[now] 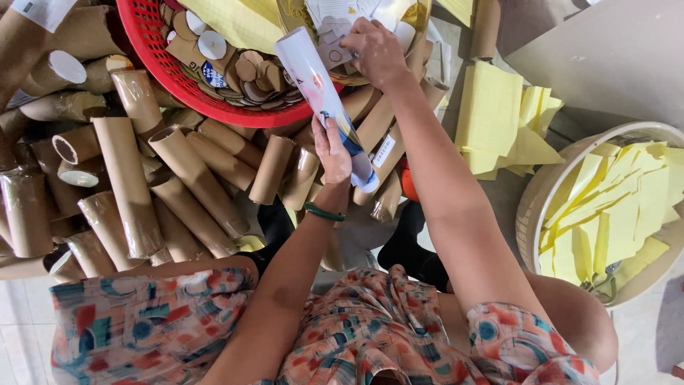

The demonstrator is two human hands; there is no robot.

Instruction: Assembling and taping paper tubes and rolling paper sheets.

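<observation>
Person seated, patterned dress (370,335) lowest in view, both arms reaching forward over the knees.

Left hand (332,153): closed around the printed tube (324,100), gripping its lower part near the blue-banded end; green bangle (324,212) on that wrist. Tube is white with coloured print, tilted, its upper end pointing up-left toward the red basket (153,53). It sits above the pile, not resting on it.

Right hand (376,51): well beyond the left, just right of the tube's upper end, fingers curled down into a heap of white paper pieces (335,28). Whether it has pinched one, cannot tell.

Under and left of the hands: heap of bare brown cardboard tubes (128,185) on the floor, several wrapped in clear film.

Right: round basket (531,207) of yellow sheets (613,214), more yellow sheets (491,114) stacked beside it.

Far: red basket holds round cardboard discs (246,71).
</observation>
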